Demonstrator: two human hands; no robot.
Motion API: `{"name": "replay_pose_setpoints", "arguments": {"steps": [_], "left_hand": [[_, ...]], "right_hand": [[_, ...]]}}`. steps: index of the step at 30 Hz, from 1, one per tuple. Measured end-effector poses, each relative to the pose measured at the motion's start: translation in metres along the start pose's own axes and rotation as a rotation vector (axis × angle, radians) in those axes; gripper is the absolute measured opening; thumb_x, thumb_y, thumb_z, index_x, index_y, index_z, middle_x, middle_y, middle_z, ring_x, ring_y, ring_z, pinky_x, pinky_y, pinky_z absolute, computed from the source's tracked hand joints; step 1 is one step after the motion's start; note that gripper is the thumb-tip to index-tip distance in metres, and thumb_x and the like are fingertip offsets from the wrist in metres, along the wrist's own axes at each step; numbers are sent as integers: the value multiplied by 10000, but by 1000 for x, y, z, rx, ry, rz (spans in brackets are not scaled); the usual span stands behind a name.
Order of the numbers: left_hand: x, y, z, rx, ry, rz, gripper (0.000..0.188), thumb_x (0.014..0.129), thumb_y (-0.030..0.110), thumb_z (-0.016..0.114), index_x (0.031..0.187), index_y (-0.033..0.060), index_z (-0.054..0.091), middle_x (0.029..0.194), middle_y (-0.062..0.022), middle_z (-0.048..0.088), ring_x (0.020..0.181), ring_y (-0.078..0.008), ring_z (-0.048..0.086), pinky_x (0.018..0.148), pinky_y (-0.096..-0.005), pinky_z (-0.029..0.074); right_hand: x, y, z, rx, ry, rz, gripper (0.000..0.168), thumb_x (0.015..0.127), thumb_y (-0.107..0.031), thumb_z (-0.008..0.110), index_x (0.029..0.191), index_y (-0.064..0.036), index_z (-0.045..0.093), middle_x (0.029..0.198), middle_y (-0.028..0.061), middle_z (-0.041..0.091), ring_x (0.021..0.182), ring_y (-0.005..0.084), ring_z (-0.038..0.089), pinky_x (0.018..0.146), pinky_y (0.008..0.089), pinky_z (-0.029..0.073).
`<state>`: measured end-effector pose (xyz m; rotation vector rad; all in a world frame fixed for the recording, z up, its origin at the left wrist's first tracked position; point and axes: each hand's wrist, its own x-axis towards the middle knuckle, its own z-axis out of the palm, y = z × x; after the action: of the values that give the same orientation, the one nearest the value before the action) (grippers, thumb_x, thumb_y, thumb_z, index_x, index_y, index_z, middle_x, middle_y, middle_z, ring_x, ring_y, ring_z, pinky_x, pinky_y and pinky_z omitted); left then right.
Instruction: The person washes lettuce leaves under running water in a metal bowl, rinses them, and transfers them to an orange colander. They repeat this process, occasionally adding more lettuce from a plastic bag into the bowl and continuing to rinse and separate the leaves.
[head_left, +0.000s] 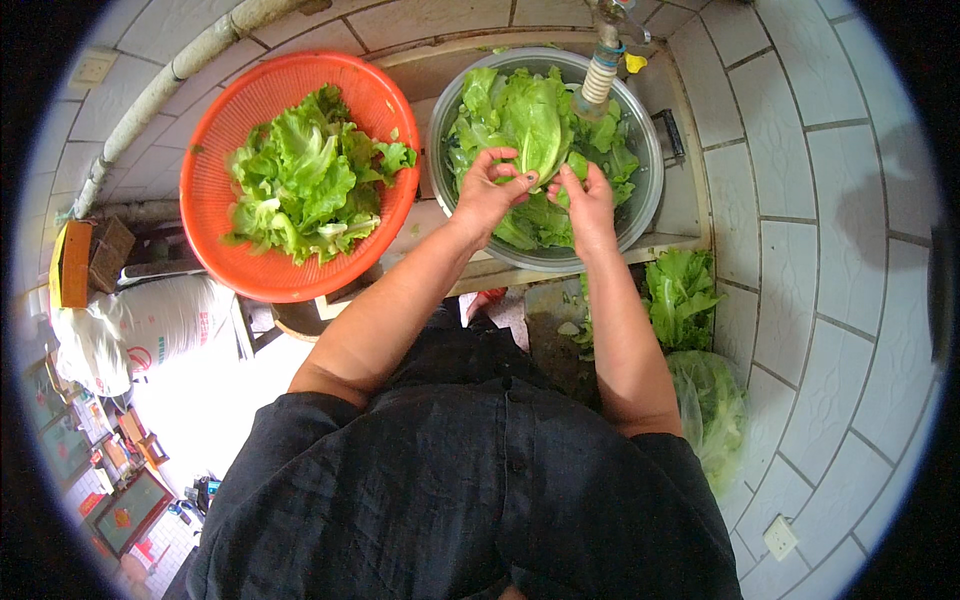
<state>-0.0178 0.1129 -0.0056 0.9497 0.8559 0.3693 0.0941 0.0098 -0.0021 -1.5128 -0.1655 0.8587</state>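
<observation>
Over a metal basin (649, 191) heaped with green lettuce leaves (525, 229), my left hand (486, 193) pinches the pale base of a large lettuce leaf (534, 124). The leaf's broad end points away from me. My right hand (589, 206) is close by on the right, with a small piece of leaf (576, 165) between thumb and fingers. Its fingertips come close to the large leaf's base; whether they touch it, I cannot tell. To the left, an orange plastic colander (214, 187) holds a loose pile of lettuce leaves (307, 180).
A tap with a ribbed hose end (598, 75) hangs over the basin. The basin is in a tiled sink (690, 202). Lower right are loose lettuce (681, 296) and a clear plastic bag of greens (709, 405) beside the tiled wall (787, 285). White sacks (161, 330) lie at left.
</observation>
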Motion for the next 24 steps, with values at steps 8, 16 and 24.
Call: {"name": "replay_pose_setpoints", "arguments": {"steps": [8, 16, 24], "left_hand": [[2, -8, 6, 155, 142, 183, 579, 761, 21, 779, 1197, 72, 401, 978, -46, 535, 840, -134, 586, 742, -252, 492], [13, -11, 5, -144, 233, -15, 653, 756, 70, 801, 1230, 19, 355, 1070, -93, 545, 955, -184, 585, 845, -288, 494], [26, -24, -6, -439, 69, -216, 334, 847, 137, 728, 1058, 11, 503, 1016, -83, 607, 945, -170, 599, 899, -283, 518]], "right_hand": [[-1, 10, 14, -35, -21, -139, 198, 883, -145, 685, 1029, -40, 603, 919, 27, 661, 761, 94, 595, 679, 251, 491], [-9, 10, 19, 386, -70, -34, 197, 907, -74, 633, 1095, -59, 578, 1007, 26, 648, 840, 115, 597, 756, 273, 482], [-12, 33, 12, 727, -92, 81, 239, 922, -60, 598, 1158, -85, 568, 1083, 51, 636, 997, 164, 605, 843, 295, 493]]}}
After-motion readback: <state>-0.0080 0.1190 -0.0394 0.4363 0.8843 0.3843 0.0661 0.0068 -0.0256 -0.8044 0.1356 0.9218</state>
